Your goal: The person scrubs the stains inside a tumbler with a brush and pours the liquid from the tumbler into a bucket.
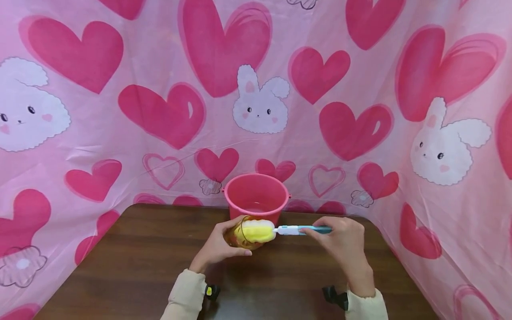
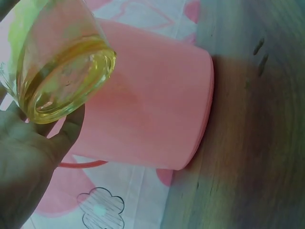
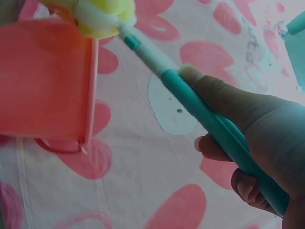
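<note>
My left hand (image 1: 219,243) grips an amber glass (image 1: 237,235), tipped on its side with its mouth toward the right. The thick base of the glass (image 2: 71,78) shows in the left wrist view. Partly inside its mouth is the yellow and white sponge head (image 1: 260,231) of a bottle brush. My right hand (image 1: 342,238) holds the brush by its teal and white handle (image 3: 205,117), thumb laid along the ridged part. Part of the sponge head is seen through the glass wall.
Behind the hands, a pink bucket (image 1: 256,195) stands at the far edge of the dark wooden table (image 1: 160,249). A pink cloth (image 1: 160,58) with hearts and rabbits hangs around the table on the back and sides.
</note>
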Demonstrator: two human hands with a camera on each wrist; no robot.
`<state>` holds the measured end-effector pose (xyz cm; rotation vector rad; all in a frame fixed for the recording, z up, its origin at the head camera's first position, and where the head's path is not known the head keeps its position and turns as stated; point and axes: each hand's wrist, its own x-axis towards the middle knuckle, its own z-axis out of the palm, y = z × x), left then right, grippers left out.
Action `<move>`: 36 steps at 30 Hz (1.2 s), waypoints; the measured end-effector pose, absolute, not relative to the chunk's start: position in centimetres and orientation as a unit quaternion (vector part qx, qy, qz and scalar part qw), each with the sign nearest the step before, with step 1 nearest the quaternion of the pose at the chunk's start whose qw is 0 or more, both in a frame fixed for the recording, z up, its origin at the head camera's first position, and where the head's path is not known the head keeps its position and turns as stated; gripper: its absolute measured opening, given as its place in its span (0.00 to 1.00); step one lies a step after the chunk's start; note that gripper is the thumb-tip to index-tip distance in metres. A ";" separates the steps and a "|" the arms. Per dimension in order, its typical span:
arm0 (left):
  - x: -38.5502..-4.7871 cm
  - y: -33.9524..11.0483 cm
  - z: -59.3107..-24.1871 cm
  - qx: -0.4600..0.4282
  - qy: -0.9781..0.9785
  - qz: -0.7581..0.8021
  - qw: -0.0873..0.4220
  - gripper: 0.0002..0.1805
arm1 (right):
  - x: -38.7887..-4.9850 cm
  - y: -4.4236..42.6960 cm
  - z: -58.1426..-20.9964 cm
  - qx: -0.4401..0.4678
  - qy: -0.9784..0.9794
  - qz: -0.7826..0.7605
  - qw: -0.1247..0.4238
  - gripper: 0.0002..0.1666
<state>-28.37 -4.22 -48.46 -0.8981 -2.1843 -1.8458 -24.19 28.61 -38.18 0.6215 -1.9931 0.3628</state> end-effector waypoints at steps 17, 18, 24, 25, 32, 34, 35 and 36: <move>-28.3 -3.9 -48.6 -0.278 -0.726 -0.626 0.070 0.46 | -24.3 29.5 -38.1 0.166 -0.853 0.244 0.431 0.19; -28.2 -3.9 -48.6 -0.278 -0.726 -0.625 0.073 0.46 | -24.2 29.7 -38.0 0.168 -0.852 0.247 0.429 0.19; -28.2 -3.6 -48.4 -0.313 -0.708 -0.631 0.051 0.47 | -24.3 30.4 -38.1 0.170 -0.869 0.283 0.368 0.17; -28.1 -3.4 -48.4 -0.318 -0.705 -0.632 0.046 0.47 | -24.4 30.4 -38.2 0.166 -0.873 0.288 0.356 0.17; -27.9 -2.6 -48.4 -0.310 -0.704 -0.637 0.046 0.46 | -24.9 30.0 -38.4 0.154 -0.885 0.289 0.331 0.16; -27.9 -2.6 -48.5 -0.308 -0.705 -0.637 0.048 0.46 | -24.9 29.9 -38.5 0.152 -0.887 0.292 0.323 0.16; -28.0 -2.6 -48.6 -0.308 -0.703 -0.639 0.050 0.46 | -24.9 29.9 -38.5 0.151 -0.889 0.293 0.317 0.16; -28.0 -2.6 -48.7 -0.307 -0.703 -0.639 0.053 0.46 | -24.9 29.9 -38.5 0.150 -0.891 0.295 0.312 0.16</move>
